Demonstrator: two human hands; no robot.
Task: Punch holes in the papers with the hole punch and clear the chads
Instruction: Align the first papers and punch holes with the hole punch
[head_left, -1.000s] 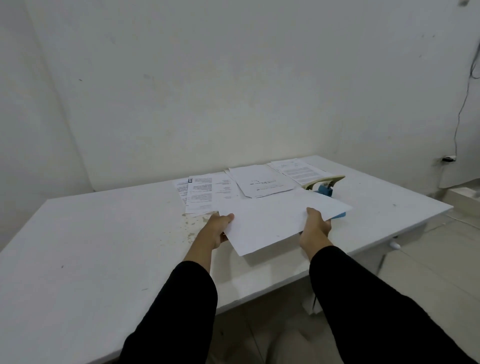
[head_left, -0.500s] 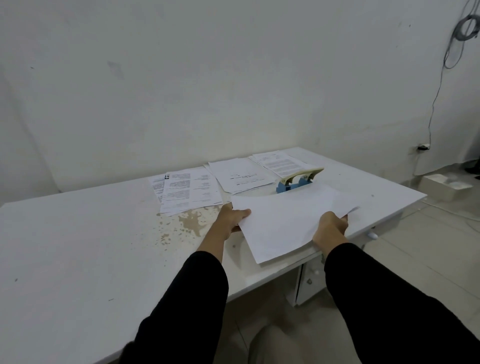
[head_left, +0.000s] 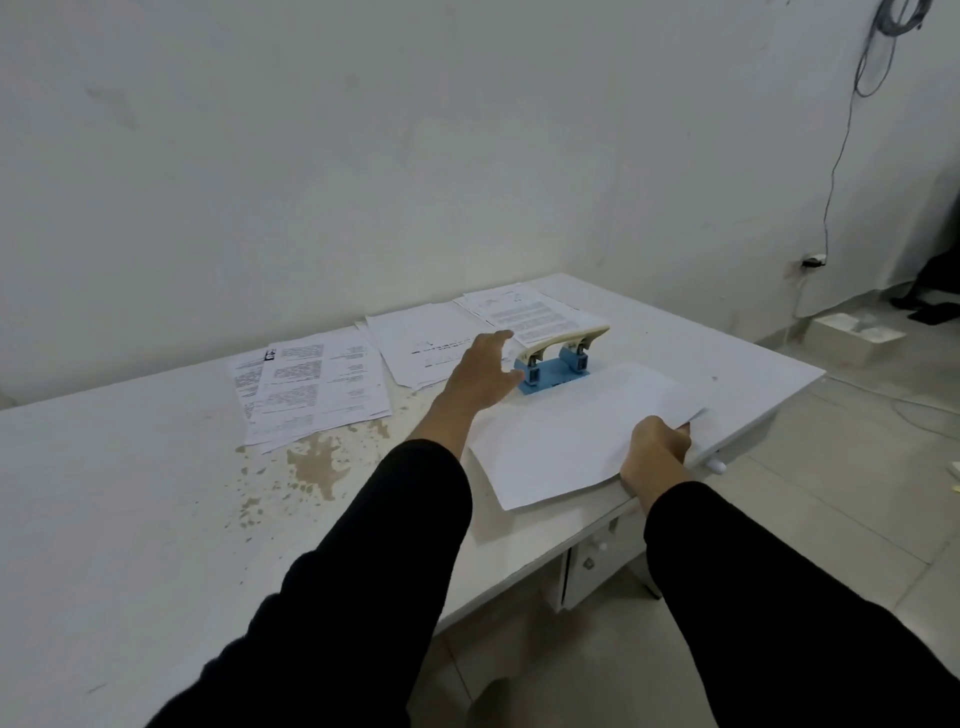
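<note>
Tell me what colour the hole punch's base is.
Blue; the hole punch has a cream handle. Head view.

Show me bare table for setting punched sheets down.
Widest: the table left of the stain, nearer than the printed pages. Smaller: the far right corner beyond the hole punch. Crowded: the middle, where the left hand hovers and the right hand grips the blank sheets.

Left hand (head_left: 480, 376) released blank sheets (head_left: 582, 431), now open beside hole punch (head_left: 558, 361) handle. Sheets' far edge now at punch base.
</note>
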